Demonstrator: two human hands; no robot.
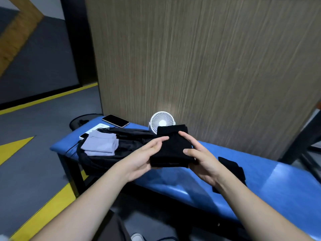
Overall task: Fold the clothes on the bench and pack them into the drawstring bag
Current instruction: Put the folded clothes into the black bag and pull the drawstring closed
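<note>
Both hands are holding a folded black garment (171, 150) above the blue table (225, 173): left hand (144, 157) gripping its left edge, right hand (199, 157) its right edge, thumbs on top. Black drawstring bag (132, 141) is lying flat to the left, a folded grey garment (100, 143) resting on it. Another black garment (232, 169) is waiting at right. Risk: the fold is likely to slump open once one hand lets go to open the bag's mouth.

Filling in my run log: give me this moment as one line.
stage: packing | left hand + right hand: hold folded black garment | grey garment: on drawstring bag | black item: on bench
</note>
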